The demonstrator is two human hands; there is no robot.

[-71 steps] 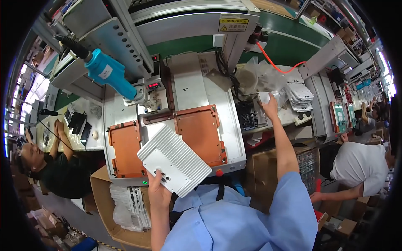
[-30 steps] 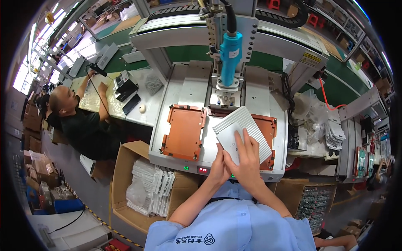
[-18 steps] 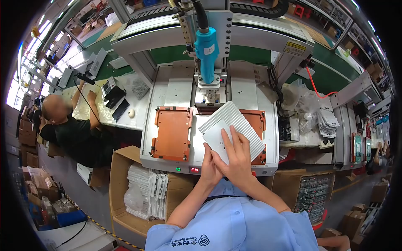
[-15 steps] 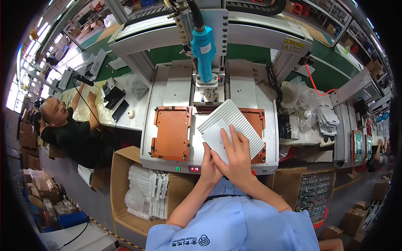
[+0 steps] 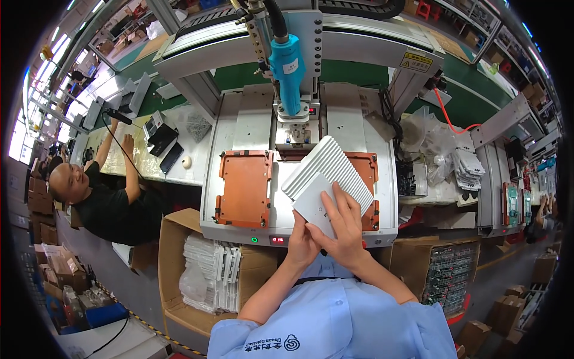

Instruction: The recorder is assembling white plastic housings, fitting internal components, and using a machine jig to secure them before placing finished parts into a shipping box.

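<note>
Both hands hold white parts over the machine bed. My right hand [image 5: 344, 230] lies with its fingers spread on a small flat white plate [image 5: 314, 206], which sits on the near corner of a white ribbed panel [image 5: 329, 170]. My left hand [image 5: 301, 244] grips the near edge of the stack from below. The parts hover, tilted, above the right orange fixture [image 5: 366, 179]. The left orange fixture [image 5: 245, 188] lies bare beside it. A blue screwdriver head [image 5: 288, 69] hangs above the bed, behind the parts.
A cardboard box [image 5: 170, 263] of white panels [image 5: 209, 275] stands at the lower left. Another person [image 5: 101, 197] leans on the bench at the left. Bags and white parts [image 5: 445, 155] pile at the right; a box of circuit boards [image 5: 445, 275] sits lower right.
My right hand came back from the right-side pile and joined the left on the ribbed panel, and a small white plate now lies on it. The panel moved over the right fixture.
</note>
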